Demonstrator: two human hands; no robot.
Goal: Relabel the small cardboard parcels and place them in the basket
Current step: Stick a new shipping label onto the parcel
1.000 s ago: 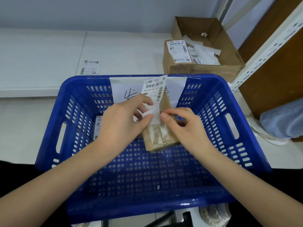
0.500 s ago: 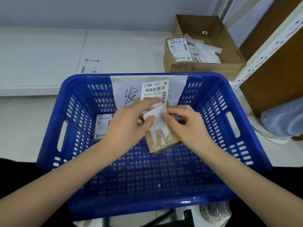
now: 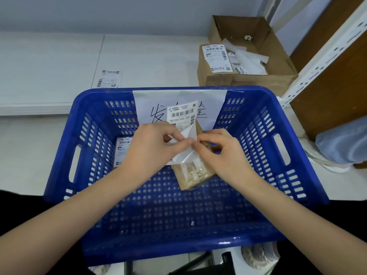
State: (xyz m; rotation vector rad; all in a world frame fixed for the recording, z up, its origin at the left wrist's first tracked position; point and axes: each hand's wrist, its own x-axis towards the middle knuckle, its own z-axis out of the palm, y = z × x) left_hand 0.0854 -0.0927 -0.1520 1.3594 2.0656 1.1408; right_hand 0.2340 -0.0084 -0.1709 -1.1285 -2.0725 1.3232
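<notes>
Small cardboard parcel hung above basket centre, light, stiff; best held by edges. Label flimsy, curling, sticky side probably exposed. Left hand pinched backing corner at 9 o'clock; right hand at 3 o'clock, fingers curled, pinching label edge and steadying parcel.

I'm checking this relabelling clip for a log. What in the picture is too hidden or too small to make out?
Head view only:
- Label: lower part hidden by the left hand; small print too small.
- Held parcel: top covered by the backing paper and right hand.
- Parcel in the basket: right part behind the left hand.
- Handwritten sheet on the basket: middle character blocked by the label.
</notes>
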